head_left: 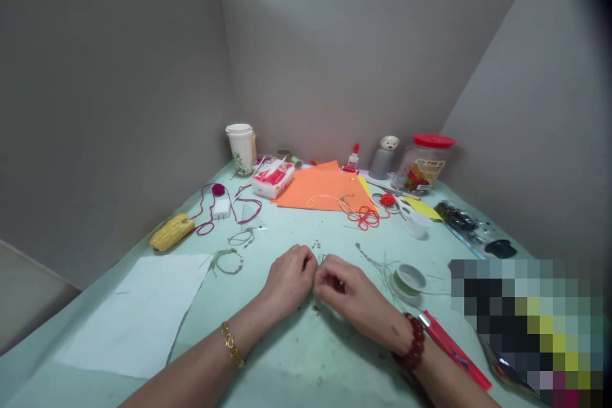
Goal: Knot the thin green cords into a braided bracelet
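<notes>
Above the middle of the table, my left hand (292,275) and my right hand (345,285) meet, knuckles nearly touching. Both are closed, with the fingertips pinched together. A bit of thin green cord (322,258) shows between them at the far side; the rest of it is hidden by my fingers. Left of my hands lie a braided green cord bracelet (227,262) and a smaller coil of green cord (241,238). Loose green cords (381,266) and a spool of green cord (407,282) are to the right of my right hand.
A red utility knife (456,349) lies beside my right forearm. White paper (138,312) and a yellow corn cob (172,232) are at left. Farther back are orange paper (320,188), a tissue pack (273,180), red cord (366,218), a cup (240,150) and a red-lidded jar (423,166).
</notes>
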The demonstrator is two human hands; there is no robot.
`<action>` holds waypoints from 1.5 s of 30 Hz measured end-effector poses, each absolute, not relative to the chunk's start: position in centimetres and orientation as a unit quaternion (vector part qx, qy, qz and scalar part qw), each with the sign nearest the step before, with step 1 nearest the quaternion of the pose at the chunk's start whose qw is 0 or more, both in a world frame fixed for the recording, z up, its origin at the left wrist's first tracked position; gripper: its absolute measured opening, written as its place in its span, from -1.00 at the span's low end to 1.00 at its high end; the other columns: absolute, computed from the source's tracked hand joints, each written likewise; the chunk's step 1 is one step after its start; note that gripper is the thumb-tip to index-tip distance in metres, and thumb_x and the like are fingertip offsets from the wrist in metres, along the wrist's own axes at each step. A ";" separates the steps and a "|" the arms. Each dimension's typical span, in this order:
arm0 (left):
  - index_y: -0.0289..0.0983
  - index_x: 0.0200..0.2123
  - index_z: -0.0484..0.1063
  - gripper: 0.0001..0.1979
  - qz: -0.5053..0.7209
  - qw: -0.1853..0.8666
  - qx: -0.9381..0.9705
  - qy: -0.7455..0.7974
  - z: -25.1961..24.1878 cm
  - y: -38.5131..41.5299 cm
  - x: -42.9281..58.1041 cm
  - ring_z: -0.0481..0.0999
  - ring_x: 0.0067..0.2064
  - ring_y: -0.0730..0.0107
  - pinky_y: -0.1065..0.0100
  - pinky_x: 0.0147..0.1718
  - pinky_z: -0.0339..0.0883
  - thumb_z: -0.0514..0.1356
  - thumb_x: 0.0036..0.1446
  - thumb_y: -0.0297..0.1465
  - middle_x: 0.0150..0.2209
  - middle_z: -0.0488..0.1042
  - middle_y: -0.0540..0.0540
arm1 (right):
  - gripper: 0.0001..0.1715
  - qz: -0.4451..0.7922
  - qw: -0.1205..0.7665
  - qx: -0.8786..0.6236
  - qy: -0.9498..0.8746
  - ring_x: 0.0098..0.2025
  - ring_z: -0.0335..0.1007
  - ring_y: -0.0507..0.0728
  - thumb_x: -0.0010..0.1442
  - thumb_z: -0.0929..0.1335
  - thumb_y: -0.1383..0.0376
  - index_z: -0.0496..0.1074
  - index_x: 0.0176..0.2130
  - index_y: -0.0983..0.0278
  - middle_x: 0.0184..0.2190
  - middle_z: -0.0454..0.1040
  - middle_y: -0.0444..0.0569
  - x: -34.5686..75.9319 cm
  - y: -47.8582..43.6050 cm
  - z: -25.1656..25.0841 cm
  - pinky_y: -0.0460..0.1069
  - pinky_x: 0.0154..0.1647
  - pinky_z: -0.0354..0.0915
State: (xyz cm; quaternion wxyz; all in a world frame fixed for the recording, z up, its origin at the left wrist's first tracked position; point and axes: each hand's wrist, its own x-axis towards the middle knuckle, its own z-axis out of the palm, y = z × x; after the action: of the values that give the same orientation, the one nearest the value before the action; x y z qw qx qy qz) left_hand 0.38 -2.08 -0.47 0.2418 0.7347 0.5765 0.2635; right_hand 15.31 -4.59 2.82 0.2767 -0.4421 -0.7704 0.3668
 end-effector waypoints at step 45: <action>-0.23 -0.46 0.30 -0.90 0.305 0.279 0.727 0.548 -1.3 -2.6 0.6 0.26 -0.46 0.50 0.45 -0.46 0.05 0.03 -0.05 -0.50 -0.51 0.33 0.07 | -0.86 0.280 0.325 -0.552 -0.715 -0.49 0.20 0.01 -0.02 0.22 0.47 0.32 -0.49 0.28 -0.53 0.33 -0.13 15.3 -2.9 -0.1 -0.10 -0.46 0.12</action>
State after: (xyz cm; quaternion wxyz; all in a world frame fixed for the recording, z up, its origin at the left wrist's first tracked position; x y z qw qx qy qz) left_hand 0.65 -2.57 -1.32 0.2790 0.7271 0.5480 0.3053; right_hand 15.34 -2.85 -0.10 0.3252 -0.5521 -0.7148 0.2803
